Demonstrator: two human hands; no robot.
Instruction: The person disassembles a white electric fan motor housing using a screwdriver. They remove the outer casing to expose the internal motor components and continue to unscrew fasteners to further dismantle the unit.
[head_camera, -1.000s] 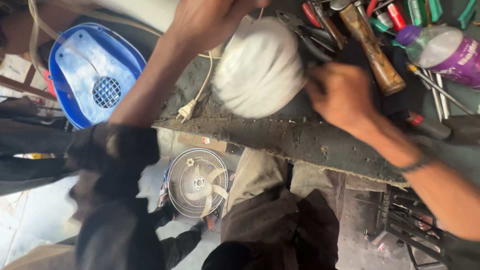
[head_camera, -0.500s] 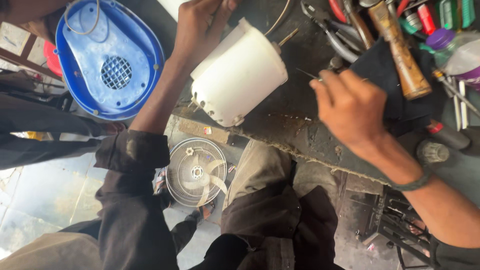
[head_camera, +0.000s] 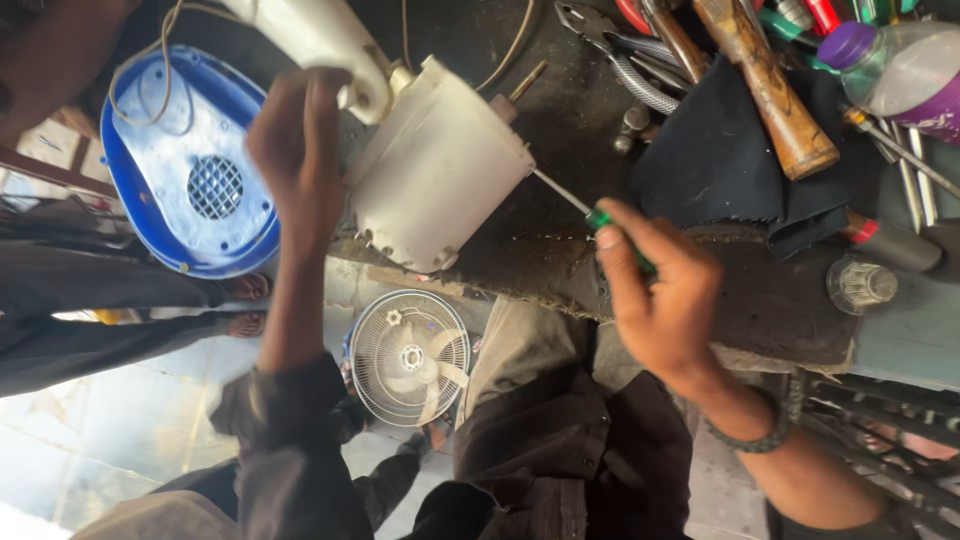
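Head view: right hand (head_camera: 660, 300) closed around a green-handled screwdriver (head_camera: 600, 222), its thin metal shaft touching the smooth white plastic fan motor housing (head_camera: 440, 170) on the dark, gritty surface (head_camera: 560, 130). Left hand (head_camera: 295, 150), fingers loosely curled, rests beside the housing.

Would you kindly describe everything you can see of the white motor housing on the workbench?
The white motor housing is a boxy, off-white shell that looks like plastic, grubby, with small notches along its lower rim. It lies tilted on the dark workbench, joined at its upper left to a white neck. The left hand is at that joint. The right hand holds a green-handled screwdriver whose thin shaft reaches the housing's right side.
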